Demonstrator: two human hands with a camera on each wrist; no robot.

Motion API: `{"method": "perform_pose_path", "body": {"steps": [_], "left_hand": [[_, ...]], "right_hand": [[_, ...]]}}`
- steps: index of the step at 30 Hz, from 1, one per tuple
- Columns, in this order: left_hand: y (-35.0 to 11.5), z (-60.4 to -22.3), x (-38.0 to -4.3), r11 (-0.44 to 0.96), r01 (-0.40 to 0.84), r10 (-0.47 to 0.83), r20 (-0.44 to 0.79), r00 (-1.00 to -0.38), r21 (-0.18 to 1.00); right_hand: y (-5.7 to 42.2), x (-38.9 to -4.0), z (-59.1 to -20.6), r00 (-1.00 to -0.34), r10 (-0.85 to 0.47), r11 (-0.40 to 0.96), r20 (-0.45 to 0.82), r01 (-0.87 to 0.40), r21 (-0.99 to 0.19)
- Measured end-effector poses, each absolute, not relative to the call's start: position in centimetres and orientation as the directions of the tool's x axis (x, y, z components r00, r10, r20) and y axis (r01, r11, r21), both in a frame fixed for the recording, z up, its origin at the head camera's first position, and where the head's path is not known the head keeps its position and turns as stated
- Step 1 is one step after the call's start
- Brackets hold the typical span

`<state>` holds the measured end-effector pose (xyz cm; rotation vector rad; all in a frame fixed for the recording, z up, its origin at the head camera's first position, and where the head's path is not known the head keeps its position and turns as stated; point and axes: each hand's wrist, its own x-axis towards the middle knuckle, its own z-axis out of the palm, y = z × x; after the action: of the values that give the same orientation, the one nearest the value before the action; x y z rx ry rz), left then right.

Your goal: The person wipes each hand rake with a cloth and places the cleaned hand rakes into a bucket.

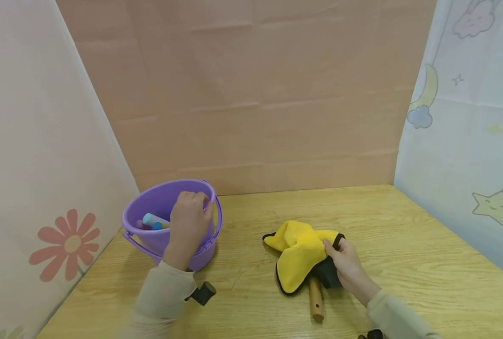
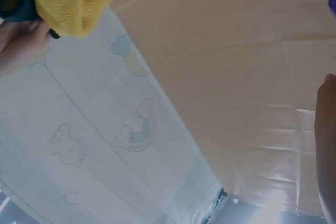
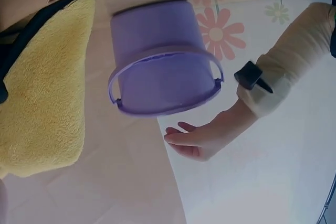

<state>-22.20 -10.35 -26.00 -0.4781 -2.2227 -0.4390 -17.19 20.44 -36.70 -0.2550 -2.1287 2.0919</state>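
My left hand [image 1: 189,221] is over the purple bucket [image 1: 155,241], near its right rim. The right wrist view, where the bucket appears upside down, shows the left hand [image 3: 197,139] with loosely bent fingers and nothing in them. On the right, my right hand [image 1: 348,266] pinches the edge of a yellow fleecy cloth [image 1: 302,249] with black trim, thumb on top. From beneath the cloth a wooden handle [image 1: 316,301] sticks out toward me, next to a black piece [image 1: 329,274]. The cloth hides whatever the handle belongs to.
Inside the bucket lie a light blue cylinder [image 1: 153,219], a blue round piece [image 1: 156,226] and other small coloured items. The bucket's handle [image 1: 219,219] hangs on its right side. Wood-grain table [image 1: 251,292] reaches back to a tan sheet [image 1: 251,94]; printed panels stand left and right.
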Motion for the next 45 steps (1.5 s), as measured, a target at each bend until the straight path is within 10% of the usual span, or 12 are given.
{"method": "perform_pose_path", "body": {"steps": [5,10,22,31,45], "left_hand": [[-7.7,-26.7,-21.2,0.808,0.589,0.301,0.846,-0.441,0.02],[-5.4,-27.8,-20.3,0.76,0.649,0.345,0.838,-0.423,0.015],[-0.4,-31.4,-19.1,0.699,0.704,0.544,0.548,-0.636,0.123],[3.4,-34.1,-18.2,0.753,0.598,0.595,0.103,-0.797,0.274],[7.1,-37.4,-17.5,0.868,0.461,0.492,-0.194,-0.849,0.187]], "right_hand": [[21.4,-16.7,-35.4,-0.967,0.256,-0.128,0.005,-0.039,-0.991],[22.4,-16.2,-34.7,-0.959,0.28,-0.239,0.051,-0.121,-0.963],[24.0,-15.8,-32.1,-0.821,0.569,-0.352,0.045,-0.292,-0.889],[24.0,-15.3,-31.4,-0.72,0.694,-0.374,-0.003,-0.358,-0.855],[24.0,-15.2,-31.5,-0.707,0.705,-0.443,-0.055,-0.379,-0.812]]}}
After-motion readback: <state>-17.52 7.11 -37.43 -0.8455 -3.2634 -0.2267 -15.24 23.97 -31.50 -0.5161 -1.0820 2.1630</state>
